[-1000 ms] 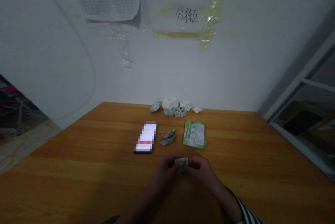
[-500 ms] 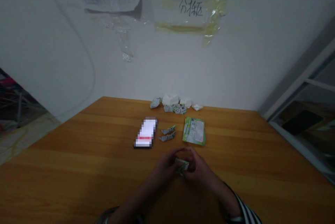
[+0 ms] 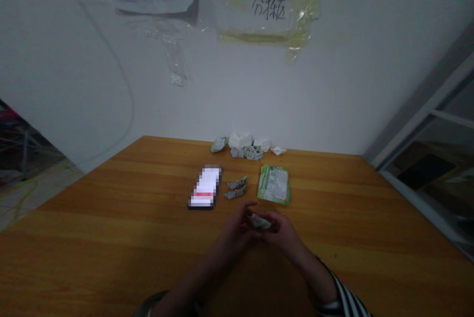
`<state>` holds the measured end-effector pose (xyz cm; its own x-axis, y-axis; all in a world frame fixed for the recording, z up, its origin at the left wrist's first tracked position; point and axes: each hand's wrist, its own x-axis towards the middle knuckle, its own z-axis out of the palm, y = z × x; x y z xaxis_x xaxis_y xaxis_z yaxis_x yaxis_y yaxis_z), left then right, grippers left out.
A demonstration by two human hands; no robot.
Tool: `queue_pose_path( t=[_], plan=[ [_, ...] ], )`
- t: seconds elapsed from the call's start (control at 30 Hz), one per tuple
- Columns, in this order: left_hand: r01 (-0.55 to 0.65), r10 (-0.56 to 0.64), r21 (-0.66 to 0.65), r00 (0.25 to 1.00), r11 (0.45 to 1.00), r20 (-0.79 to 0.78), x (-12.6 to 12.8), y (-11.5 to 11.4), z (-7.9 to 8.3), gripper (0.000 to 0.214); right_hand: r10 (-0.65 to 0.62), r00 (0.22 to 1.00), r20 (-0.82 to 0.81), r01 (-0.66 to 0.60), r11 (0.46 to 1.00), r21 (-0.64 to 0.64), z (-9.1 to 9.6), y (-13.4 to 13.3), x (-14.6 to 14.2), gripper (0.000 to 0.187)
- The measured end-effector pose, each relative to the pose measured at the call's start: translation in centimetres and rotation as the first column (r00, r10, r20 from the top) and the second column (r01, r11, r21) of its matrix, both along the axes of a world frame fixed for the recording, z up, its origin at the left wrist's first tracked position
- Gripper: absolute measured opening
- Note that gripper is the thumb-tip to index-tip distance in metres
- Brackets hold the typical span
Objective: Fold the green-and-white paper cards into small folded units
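A small folded piece of printed paper [image 3: 260, 221], whitish with green bits, is between my two hands above the near part of the table. My left hand [image 3: 237, 228] grips its left side, with the index finger raised and bent over it. On the other side, my right hand [image 3: 284, 234] pinches the paper's right end. Just beyond my hands lie two folded strips of similar printed paper [image 3: 236, 187]. A green and white printed packet or stack of sheets [image 3: 274, 184] lies flat to their right.
Left of the strips lies a phone [image 3: 205, 187] with its screen lit and blurred. Crumpled white and printed papers [image 3: 240, 141] sit along the wall at the table's [image 3: 129, 183] back edge. Taped sheets [image 3: 266, 8] hang on the wall. A framed shelf [image 3: 425, 159] stands at right.
The folded paper has turned so that a slanted, narrower shape shows. My right fingers have come down from their arch onto its end, while my left index finger stays raised.
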<state>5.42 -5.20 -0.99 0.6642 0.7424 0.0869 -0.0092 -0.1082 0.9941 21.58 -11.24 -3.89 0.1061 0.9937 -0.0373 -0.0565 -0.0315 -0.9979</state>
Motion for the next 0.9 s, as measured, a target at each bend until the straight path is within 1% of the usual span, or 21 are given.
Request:
queue_pose_path(
  t=[0.03, 0.1, 0.17, 0.2, 0.23, 0.27, 0.33, 0.37, 0.47, 0.53, 0.57, 0.63, 0.67, 0.7, 0.73, 0.77, 0.83, 0.87, 0.9],
  plan=[
    [-0.029, 0.029, 0.013, 1.000, 0.999, -0.012, 0.1, 0.0, -0.1, 0.061, -0.045, 0.995, 0.084, 0.045, 0.999, 0.000, 0.0, -0.1, -0.1, 0.025],
    [-0.063, 0.064, 0.019, 0.998, 0.998, -0.027, 0.1, 0.0, -0.2, 0.061, -0.126, 0.951, 0.281, 0.119, 0.992, 0.040, 0.3, -0.4, -0.3, 0.013],
    [-0.061, 0.061, -0.007, 0.998, 0.998, -0.018, 0.1, 0.1, 0.0, 0.061, -0.173, 0.882, 0.438, 0.134, 0.984, 0.120, 0.9, -0.7, -0.4, 0.006],
    [-0.052, 0.052, -0.028, 0.999, 0.998, -0.007, 0.1, 0.1, 0.1, 0.061, -0.181, 0.857, 0.482, 0.117, 0.980, 0.160, 1.1, -0.8, -0.4, 0.008],
    [-0.047, 0.047, -0.051, 0.999, 0.998, 0.005, 0.1, 0.1, 0.3, 0.059, -0.174, 0.849, 0.498, 0.088, 0.977, 0.192, 1.3, -0.8, -0.4, 0.012],
    [-0.052, 0.053, -0.069, 0.998, 0.996, 0.016, 0.1, 0.1, 0.4, 0.057, -0.157, 0.858, 0.489, 0.055, 0.975, 0.217, 1.5, -0.8, -0.4, 0.018],
    [-0.078, 0.081, -0.086, 0.996, 0.993, 0.027, 0.2, 0.2, 0.6, 0.051, -0.105, 0.903, 0.417, 0.006, 0.973, 0.233, 1.4, -0.6, -0.5, 0.024],
    [-0.093, 0.096, -0.083, 0.995, 0.992, 0.028, 0.2, 0.2, 0.6, 0.048, -0.087, 0.928, 0.361, 0.004, 0.974, 0.225, 1.2, -0.4, -0.5, 0.024],
    [-0.099, 0.100, -0.044, 0.995, 0.994, 0.017, 0.2, -0.1, 0.6, 0.042, -0.091, 0.979, 0.183, 0.056, 0.980, 0.189, 0.3, 0.0, -0.5, 0.026],
    [-0.081, 0.081, -0.026, 0.997, 0.996, 0.020, 0.2, -0.4, 0.9, 0.042, -0.115, 0.988, 0.100, 0.095, 0.978, 0.185, 0.1, 0.1, -0.4, 0.028],
    [-0.061, 0.062, -0.023, 0.998, 0.998, 0.032, 0.2, -0.5, 1.1, 0.042, -0.138, 0.987, 0.086, 0.119, 0.974, 0.195, 0.2, 0.0, -0.2, 0.027],
    [-0.016, 0.016, -0.003, 0.996, 1.000, 0.093, 0.1, -0.8, 1.8, 0.042, -0.205, 0.968, 0.143, 0.166, 0.955, 0.247, 0.8, -0.2, 0.2, 0.019],
    [-0.001, 0.000, 0.009, 0.993, 1.000, 0.116, 0.1, -0.8, 2.2, 0.037, -0.247, 0.947, 0.206, 0.180, 0.939, 0.294, 1.2, -0.3, 0.4, 0.017],
    [-0.023, 0.020, 0.020, 0.991, 1.000, 0.130, 0.1, -0.8, 2.5, 0.027, -0.277, 0.918, 0.283, 0.169, 0.920, 0.352, 1.6, -0.5, 0.6, 0.019],
    [-0.068, 0.065, 0.016, 0.989, 0.998, 0.132, 0.1, -0.8, 2.7, 0.024, -0.305, 0.885, 0.352, 0.146, 0.900, 0.412, 2.0, -0.7, 0.7, 0.024],
    [-0.127, 0.127, -0.010, 0.984, 0.992, 0.123, 0.1, -0.7, 2.7, 0.026, -0.321, 0.852, 0.412, 0.108, 0.880, 0.463, 2.2, -0.9, 0.8, 0.028],
    [-0.201, 0.214, -0.142, 0.973, 0.969, 0.085, 0.3, -0.5, 2.4, 0.031, -0.328, 0.802, 0.500, 0.018, 0.849, 0.528, 2.4, -1.3, 0.8, 0.035],
    [-0.196, 0.218, -0.236, 0.973, 0.952, 0.072, 0.3, -0.5, 2.1, 0.035, -0.318, 0.785, 0.531, -0.026, 0.840, 0.542, 2.4, -1.4, 0.7, 0.036],
    [-0.160, 0.194, -0.328, 0.978, 0.931, 0.072, 0.4, -0.4, 1.8, 0.040, -0.306, 0.775, 0.554, -0.061, 0.835, 0.547, 2.3, -1.4, 0.7, 0.036]
  ],
)
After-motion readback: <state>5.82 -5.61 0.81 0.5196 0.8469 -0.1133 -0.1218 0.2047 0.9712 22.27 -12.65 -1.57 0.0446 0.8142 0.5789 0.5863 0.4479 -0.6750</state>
